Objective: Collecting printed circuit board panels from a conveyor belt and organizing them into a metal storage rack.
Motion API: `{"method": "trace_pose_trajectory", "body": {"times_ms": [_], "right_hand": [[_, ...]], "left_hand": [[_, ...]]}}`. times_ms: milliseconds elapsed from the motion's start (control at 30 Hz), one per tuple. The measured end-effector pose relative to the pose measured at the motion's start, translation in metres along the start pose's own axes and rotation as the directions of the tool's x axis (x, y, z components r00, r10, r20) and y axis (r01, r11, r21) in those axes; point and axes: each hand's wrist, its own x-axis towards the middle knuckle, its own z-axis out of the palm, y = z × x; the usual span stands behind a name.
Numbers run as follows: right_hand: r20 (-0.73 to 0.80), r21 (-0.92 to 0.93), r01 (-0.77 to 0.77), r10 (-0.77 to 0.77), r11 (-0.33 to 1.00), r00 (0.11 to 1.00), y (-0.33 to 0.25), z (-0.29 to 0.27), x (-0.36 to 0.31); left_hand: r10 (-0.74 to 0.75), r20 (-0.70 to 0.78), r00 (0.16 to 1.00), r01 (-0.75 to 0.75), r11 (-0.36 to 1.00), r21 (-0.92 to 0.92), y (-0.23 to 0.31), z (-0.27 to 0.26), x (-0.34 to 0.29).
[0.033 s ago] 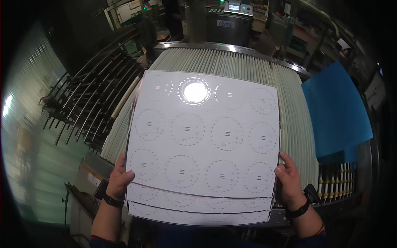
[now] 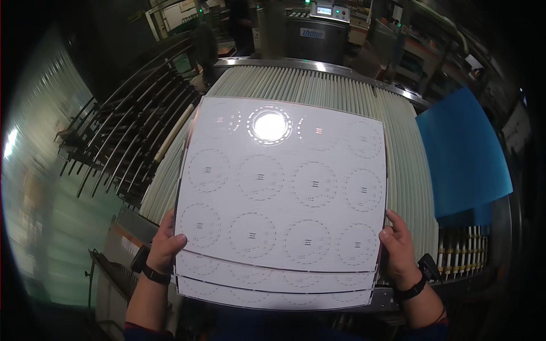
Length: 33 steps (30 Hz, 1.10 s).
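Note:
Between my two hands is a stack of white circuit board panels (image 2: 278,209), printed with rows of dashed circles and small pads. The lower panels' near edges stick out in steps toward me. My left hand (image 2: 166,247) is closed on the stack's left edge, thumb on top near the lower corner. On the opposite edge my right hand (image 2: 399,247) grips likewise, with its thumb against the side. The fingers under the panels are hidden. A bright lamp reflection shines on the top panel's far part. Below the stack lies a conveyor of pale, close-set rollers (image 2: 296,85).
A blue sheet (image 2: 463,153) stands at the right, above rods with white and yellow rollers (image 2: 463,250). To the left is a rack of dark metal rods (image 2: 122,125). Beyond the conveyor's metal rail (image 2: 318,66) stands a machine with a small lit screen (image 2: 324,11).
The stack of circuit board panels has shifted very slightly to the right, with both hands still gripping it.

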Motion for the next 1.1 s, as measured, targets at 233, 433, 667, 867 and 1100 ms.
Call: {"method": "trace_pose_trajectory", "body": {"times_ms": [233, 433, 667, 867, 1100], "right_hand": [[-0.037, -0.013, 0.037, -0.037, 0.999, 0.999, -0.002, 0.009, 0.001], [-0.013, 0.028, 0.066, -0.066, 0.997, 0.998, -0.003, 0.017, 0.003], [-0.004, 0.027, 0.045, -0.045, 0.999, 0.999, -0.007, 0.019, 0.008], [0.039, 0.054, 0.02, -0.022, 0.998, 0.999, -0.008, 0.018, 0.01], [0.015, -0.098, -0.015, 0.016, 0.995, 1.0, -0.005, 0.011, 0.014]], "left_hand": [[0.002, 0.07, 0.998, -0.003, 1.0, 0.018, 0.006, -0.004, 0.006], [-0.024, 0.081, 0.996, 0.021, 0.999, 0.03, 0.005, -0.011, 0.005], [0.068, 0.173, 0.983, -0.051, 0.994, -0.1, -0.005, -0.018, 0.014], [0.04, 0.154, 0.987, 0.003, 0.964, -0.267, -0.002, -0.013, 0.022], [-0.023, 0.095, 0.995, 0.045, 0.969, -0.244, 0.005, -0.005, 0.026]]}}
